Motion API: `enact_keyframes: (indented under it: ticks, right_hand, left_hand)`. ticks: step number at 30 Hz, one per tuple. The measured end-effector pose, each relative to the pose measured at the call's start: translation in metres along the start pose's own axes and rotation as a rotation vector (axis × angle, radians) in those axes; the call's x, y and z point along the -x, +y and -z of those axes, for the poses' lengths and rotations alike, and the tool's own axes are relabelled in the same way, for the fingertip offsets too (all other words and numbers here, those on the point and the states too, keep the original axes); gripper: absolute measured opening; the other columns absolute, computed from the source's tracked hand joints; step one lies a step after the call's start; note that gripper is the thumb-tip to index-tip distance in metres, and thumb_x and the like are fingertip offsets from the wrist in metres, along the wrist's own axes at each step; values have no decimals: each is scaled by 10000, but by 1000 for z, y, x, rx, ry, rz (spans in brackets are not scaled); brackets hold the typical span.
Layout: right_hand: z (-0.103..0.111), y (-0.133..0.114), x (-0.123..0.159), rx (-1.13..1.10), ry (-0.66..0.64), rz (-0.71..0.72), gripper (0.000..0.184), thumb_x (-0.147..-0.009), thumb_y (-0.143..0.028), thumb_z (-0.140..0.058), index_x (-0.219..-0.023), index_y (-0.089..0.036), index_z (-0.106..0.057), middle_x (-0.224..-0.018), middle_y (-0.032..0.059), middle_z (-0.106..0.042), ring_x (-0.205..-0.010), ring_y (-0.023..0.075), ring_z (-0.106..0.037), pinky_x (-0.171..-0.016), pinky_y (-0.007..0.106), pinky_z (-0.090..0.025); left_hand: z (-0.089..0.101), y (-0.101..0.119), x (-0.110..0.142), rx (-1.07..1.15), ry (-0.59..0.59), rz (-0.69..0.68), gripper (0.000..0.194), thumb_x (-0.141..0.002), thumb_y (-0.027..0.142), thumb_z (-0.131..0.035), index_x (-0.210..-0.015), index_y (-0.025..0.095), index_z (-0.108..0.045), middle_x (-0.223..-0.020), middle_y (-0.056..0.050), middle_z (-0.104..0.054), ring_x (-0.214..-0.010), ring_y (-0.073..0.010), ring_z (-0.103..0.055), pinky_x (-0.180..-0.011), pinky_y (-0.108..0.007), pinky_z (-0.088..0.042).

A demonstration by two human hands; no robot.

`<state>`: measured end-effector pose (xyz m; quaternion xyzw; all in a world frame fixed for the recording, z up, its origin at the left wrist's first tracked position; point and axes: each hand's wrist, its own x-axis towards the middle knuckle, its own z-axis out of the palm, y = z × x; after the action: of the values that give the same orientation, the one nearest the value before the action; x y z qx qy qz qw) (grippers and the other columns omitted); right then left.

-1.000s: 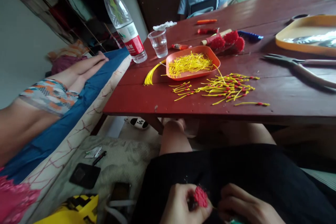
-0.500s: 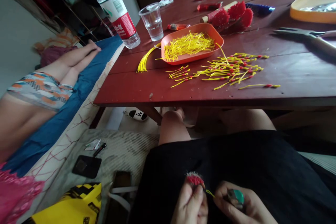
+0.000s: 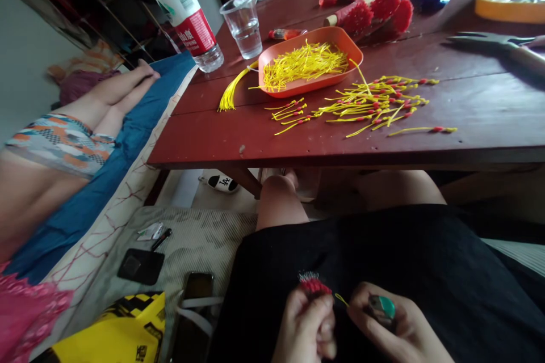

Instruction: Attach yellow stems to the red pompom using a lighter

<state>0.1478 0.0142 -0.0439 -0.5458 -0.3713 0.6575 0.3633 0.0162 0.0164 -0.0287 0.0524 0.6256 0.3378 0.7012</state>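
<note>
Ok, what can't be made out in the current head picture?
Head view:
Red bundle: lower part hidden by the left hand.
Green-ended object: the rest hidden by the right hand.
Pliers: handle ends cut off by the right edge.
Bottle: top cut off by the upper edge.

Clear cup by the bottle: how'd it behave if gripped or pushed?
The cup likely flexes if squeezed: its clear wall looks thin. It may tip if pushed high, as it tapers downward; the liquid inside could slosh.

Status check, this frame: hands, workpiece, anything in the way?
Left hand gripping red tufted bundle. Right hand holding green-ended object, yellow loop at fingertips. Nothing visible blocking either hand.
</note>
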Motion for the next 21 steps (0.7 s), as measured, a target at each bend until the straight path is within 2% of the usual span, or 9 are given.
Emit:
enact_keyframes:
  ticks: [5,9,16,21]
  right_hand:
    - [-1,-1,-1,11,9,-10,302,-716,-399,-575,-541,-182,-459,-529,-52,-351,-507,111,-283,-462,233,-256]
    - [1,-1,-2,39,19,-8,305,-723,-397,-574,-538,-183,-460,-528,-54,-351,-496,108,-293,-462,231,-265]
    - [7,15,-4,97,-85,70,330,-798,-435,-496,-586,-183,-473,-557,-46,-369,-505,112,-318,-466,223,-298]
    - [7,17,-5,132,-88,88,314,-808,-408,-496,-598,-176,-514,-568,-31,-428,-516,120,-380,-485,224,-336]
  left_hand:
    - [-3,3,1,32,6,42,357,-519,365,-751,-641,161,-485,-373,118,-390,-364,-1,-206,-397,-169,-79]
    - [-3,4,1,31,29,31,363,-519,376,-751,-639,158,-486,-365,124,-383,-356,1,-210,-391,-169,-77]
    - [-2,2,1,20,3,6,410,-498,425,-770,-654,158,-500,-370,129,-370,-360,0,-199,-386,-166,-92]
    - [-2,2,1,-2,16,28,407,-499,424,-770,-644,164,-492,-364,127,-368,-355,-2,-207,-387,-171,-94]
